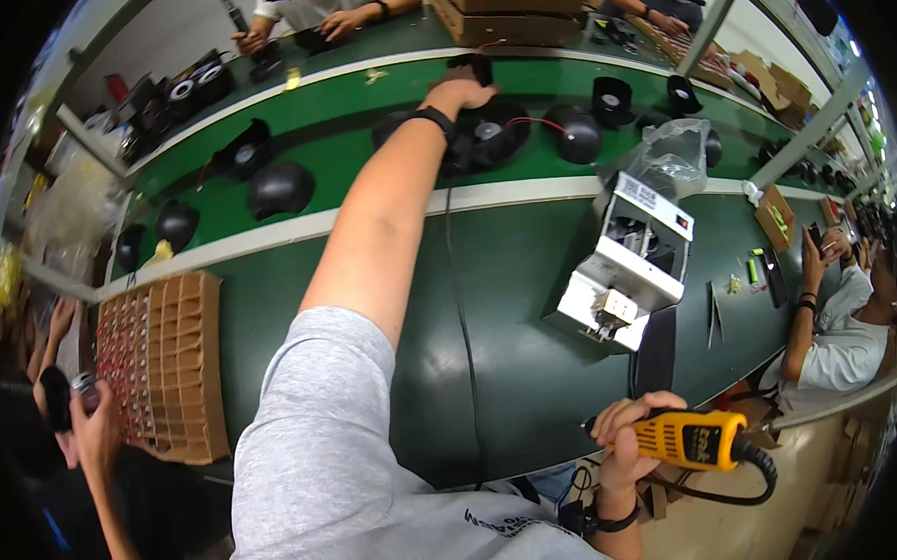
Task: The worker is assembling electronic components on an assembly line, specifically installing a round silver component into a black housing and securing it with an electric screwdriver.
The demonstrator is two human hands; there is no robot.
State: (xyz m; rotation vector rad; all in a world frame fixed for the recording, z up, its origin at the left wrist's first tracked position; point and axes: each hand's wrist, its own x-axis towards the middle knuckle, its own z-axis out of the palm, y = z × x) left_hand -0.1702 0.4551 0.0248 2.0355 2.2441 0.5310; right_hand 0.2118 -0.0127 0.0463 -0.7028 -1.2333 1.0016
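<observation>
My left arm stretches far forward across the bench. At its end my left hand is closed on a black plastic shell on the green conveyor belt; its fingertips are partly hidden. A red wire runs beside that shell. Just nearer lie more black shells, one with a round motor-like centre. At the bench's near edge, on the right, my right hand is wrapped round a yellow electric screwdriver. Its black cable loops down, and the tool's tip points left.
A silver screw feeder stands right of centre, beside a clear plastic bag. Tweezers and green cells lie farther right. A divided cardboard tray sits left. A black cable crosses the bench. Co-workers' hands work around.
</observation>
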